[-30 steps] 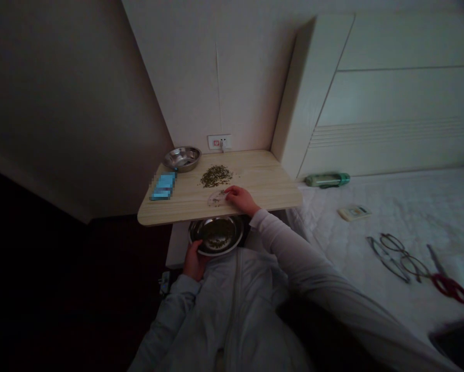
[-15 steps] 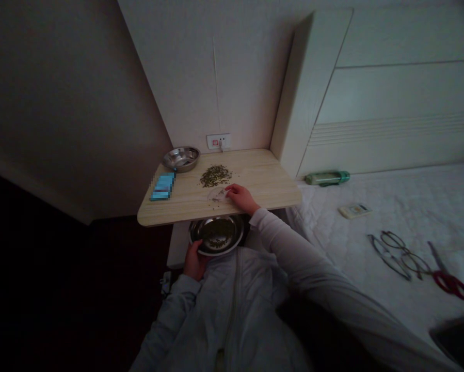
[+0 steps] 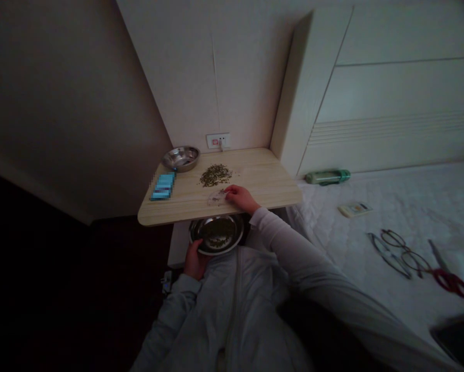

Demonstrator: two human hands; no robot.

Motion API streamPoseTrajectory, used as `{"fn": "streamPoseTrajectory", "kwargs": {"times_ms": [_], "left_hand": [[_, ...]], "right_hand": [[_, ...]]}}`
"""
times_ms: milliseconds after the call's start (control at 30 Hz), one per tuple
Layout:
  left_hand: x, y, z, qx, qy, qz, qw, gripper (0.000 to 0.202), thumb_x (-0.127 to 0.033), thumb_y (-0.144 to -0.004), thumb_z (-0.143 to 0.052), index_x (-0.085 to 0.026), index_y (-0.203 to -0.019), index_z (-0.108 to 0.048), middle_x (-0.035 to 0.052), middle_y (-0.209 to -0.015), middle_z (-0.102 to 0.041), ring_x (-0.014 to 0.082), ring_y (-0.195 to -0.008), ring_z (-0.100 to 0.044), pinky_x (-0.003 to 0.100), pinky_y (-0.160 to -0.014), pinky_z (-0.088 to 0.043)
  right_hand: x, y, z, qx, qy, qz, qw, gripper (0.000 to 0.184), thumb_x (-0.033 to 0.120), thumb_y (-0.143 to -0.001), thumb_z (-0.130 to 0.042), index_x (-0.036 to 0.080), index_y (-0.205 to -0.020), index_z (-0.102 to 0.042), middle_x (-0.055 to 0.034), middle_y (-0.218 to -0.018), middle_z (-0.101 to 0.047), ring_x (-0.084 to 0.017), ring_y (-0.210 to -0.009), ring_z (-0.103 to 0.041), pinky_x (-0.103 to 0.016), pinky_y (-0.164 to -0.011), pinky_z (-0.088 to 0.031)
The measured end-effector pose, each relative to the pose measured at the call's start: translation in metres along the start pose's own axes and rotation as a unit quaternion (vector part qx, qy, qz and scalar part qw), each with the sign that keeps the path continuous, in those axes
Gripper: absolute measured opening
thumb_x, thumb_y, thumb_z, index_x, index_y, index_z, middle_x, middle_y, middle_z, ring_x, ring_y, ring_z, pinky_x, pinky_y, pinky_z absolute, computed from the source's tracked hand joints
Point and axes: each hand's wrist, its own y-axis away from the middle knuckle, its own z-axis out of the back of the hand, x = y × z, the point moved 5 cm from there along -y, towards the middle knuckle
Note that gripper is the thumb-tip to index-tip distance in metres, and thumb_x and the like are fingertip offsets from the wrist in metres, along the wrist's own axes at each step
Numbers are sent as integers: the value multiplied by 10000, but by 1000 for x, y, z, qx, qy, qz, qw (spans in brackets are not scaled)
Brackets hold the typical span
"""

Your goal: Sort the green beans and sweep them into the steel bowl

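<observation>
My left hand [image 3: 194,260] grips the rim of a steel bowl [image 3: 217,234] held just under the front edge of a small wooden table [image 3: 270,181]; green beans lie in the bowl. My right hand [image 3: 239,198] rests on the tabletop near its front edge, fingers curled round a small clear lid-like piece [image 3: 215,198] with a few beans by it. A pile of green beans [image 3: 215,175] lies further back on the table.
A second steel bowl [image 3: 180,157] stands at the table's back left, a blue packet [image 3: 162,186] at its left. A wall socket [image 3: 218,140] is behind. On the bed to the right lie a green bottle [image 3: 326,177], a remote [image 3: 354,209], glasses [image 3: 396,250] and red-handled scissors [image 3: 448,276].
Hardly anything has moved. My right hand and the clear piece shifted slightly along the table's front edge; the left hand keeps the bowl in place.
</observation>
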Motion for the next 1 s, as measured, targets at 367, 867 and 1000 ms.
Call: {"fn": "streamPoseTrajectory", "kwargs": {"times_ms": [367,867,1000], "left_hand": [[-1,4,-3,-17,-16,6,1000,157,-154,-665,-494,-185,-791,-584,39,-806,-645,221,-933,-553,339,-702,-491],[0,4,-2,-17,-15,17,1000,168,-161,-671,-489,-182,-808,-584,40,-812,-644,220,-930,-556,342,-708,-489],[0,3,-2,-19,-13,12,1000,171,-157,-666,-495,-186,-806,-589,40,-832,-644,222,-931,-555,339,-704,-491]], "right_hand": [[-4,-2,-3,15,-7,-1,1000,180,192,-624,-530,179,-782,-617,32,-628,-594,-98,-594,-487,-211,-593,-372],[0,6,-5,53,-24,-1,998,172,174,-636,-504,171,-768,-614,51,-558,-573,-87,-575,-489,-197,-584,-358],[4,9,-4,67,-58,-3,996,148,148,-647,-464,154,-707,-599,53,-530,-549,-74,-540,-477,-189,-572,-359]]}}
